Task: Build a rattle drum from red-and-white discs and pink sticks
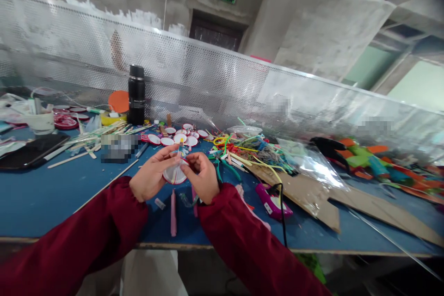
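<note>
A round white disc (169,175) with a thin red rim is between my two hands above the blue table. My left hand (150,175) grips its left side, thumb on top. My right hand (204,176) has its fingers pinched at the disc's right edge. A narrow strip, orange-yellow at its tip, rises past the left fingertips; whether it is attached to the disc I cannot tell. Below the hands lies a pink stick (173,217), with a second pink piece (194,203) beside the right wrist. Several similar red-rimmed discs (167,141) lie just beyond.
Teal-handled pliers (229,172) and a pile of coloured cords (253,148) lie right of my hands. Further right are a purple device (272,203) with a black cord and cardboard (301,194). A black bottle (136,97) stands back left, near wooden sticks (92,143).
</note>
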Action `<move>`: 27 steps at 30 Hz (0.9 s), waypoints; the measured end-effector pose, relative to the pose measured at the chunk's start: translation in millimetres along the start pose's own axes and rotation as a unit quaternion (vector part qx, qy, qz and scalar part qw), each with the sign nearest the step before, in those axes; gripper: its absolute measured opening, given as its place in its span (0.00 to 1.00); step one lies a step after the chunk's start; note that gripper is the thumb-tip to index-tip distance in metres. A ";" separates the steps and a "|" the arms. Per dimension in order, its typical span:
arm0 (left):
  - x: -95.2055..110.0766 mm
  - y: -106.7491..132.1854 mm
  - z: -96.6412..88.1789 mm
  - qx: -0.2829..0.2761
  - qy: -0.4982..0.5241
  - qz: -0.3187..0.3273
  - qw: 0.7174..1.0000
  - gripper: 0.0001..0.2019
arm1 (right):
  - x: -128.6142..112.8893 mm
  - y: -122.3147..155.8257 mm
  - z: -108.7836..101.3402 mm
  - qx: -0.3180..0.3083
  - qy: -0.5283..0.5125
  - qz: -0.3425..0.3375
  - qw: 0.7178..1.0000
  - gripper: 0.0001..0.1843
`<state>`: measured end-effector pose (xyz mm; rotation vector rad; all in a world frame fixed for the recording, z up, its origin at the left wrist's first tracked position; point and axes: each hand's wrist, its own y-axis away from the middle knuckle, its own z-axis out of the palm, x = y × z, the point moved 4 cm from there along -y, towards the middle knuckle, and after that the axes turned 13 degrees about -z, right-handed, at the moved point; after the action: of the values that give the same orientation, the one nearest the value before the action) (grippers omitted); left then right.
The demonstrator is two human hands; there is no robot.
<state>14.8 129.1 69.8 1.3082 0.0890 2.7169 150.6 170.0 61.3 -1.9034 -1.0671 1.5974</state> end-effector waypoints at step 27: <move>3.2 -6.6 -6.3 -0.006 -0.042 0.000 0.999 0.13 | 4.1 3.9 4.0 -0.015 -0.005 -0.001 1.000 0.06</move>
<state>8.5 136.1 67.7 1.4163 0.0646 2.6542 148.1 170.2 54.8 -1.9160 -1.1032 1.5999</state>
